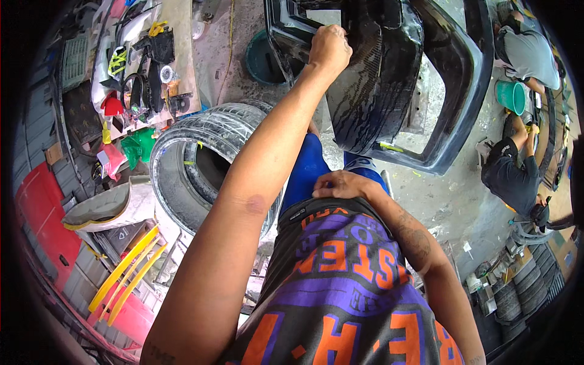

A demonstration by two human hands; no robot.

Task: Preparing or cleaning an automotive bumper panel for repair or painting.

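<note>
My left hand point(331, 50) reaches far forward, its fingers closed in a fist against a black, angular car bumper point(372, 91). What lies inside that fist, if anything, is hidden. Wet-looking dark streaks and pale dusty patches mark the panel's surface. My right hand point(344, 184) is drawn in close to my body, over my blue-trousered thigh. Its fingers are curled at the shirt hem point(299, 213) and seem to grip the cloth.
Stacked dusty tires point(176, 152) stand left of my legs, with a dark green tub point(263, 58) beyond. A cluttered table point(185, 67) is at far left. On the right, two people work near a green bucket point(511, 97). Yellow curved strips point(125, 267) lie lower left.
</note>
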